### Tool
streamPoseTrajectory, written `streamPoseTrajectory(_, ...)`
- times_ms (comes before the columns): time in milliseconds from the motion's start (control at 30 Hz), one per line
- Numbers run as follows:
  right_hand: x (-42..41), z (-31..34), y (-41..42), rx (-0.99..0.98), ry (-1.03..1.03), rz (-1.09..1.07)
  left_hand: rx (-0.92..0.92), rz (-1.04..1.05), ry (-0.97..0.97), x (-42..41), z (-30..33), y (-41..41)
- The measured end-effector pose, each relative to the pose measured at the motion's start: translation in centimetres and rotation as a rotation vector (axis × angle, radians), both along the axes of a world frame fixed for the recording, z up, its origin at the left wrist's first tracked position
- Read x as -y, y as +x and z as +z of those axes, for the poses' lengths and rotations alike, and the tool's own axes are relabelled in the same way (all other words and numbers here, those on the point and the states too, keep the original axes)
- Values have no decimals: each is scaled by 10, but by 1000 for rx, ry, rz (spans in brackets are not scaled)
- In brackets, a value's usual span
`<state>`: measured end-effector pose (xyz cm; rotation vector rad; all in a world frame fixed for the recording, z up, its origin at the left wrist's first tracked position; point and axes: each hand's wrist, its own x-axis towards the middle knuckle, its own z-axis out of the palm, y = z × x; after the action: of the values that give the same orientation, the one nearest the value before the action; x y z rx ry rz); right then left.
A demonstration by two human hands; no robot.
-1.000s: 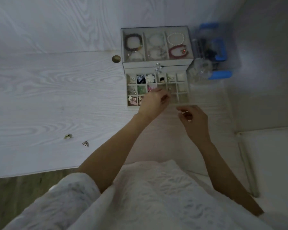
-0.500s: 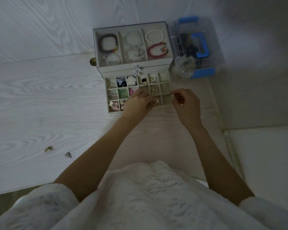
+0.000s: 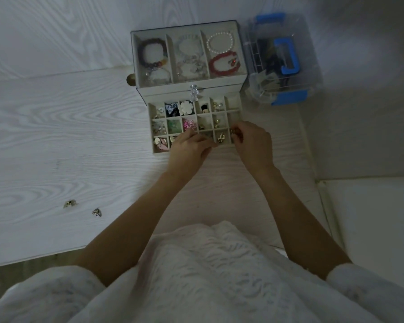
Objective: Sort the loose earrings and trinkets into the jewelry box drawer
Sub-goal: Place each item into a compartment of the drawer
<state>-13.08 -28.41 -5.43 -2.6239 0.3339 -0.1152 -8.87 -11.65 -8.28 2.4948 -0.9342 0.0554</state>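
Note:
A grey jewelry box [image 3: 191,89] stands on the white table with its divided drawer [image 3: 152,108] pulled out toward me; several compartments hold earrings and trinkets. My left hand [image 3: 189,148] rests on the drawer's front edge with curled fingers, and I cannot tell whether it holds anything. My right hand [image 3: 252,143] pinches a small gold trinket [image 3: 234,132] over the drawer's front right compartment. A gold earring [image 3: 221,138] lies in the compartment beside it. Two loose earrings [image 3: 70,203] [image 3: 96,212] lie on the table at the left.
The box's clear top shows several bracelets [image 3: 222,64]. A clear plastic case with blue handle [image 3: 287,57] stands right of the box. A small round brass knob [image 3: 131,79] sits left of it. White table edge [image 3: 33,257] runs near my lap.
My right hand moved forward from in front of the drawer to its front right compartment. My left hand slid back to the drawer's front edge. My head shifted, moving the view.

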Motion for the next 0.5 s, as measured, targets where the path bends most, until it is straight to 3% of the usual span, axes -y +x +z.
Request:
streamPoseTrajectory(200,1,-1,-1,-67,-132,-28,11,16,-15,0,-1,-1)
streamPoseTrajectory(500,11,-3,-9,49,19,1,11,-10,-8,-3,0,-1)
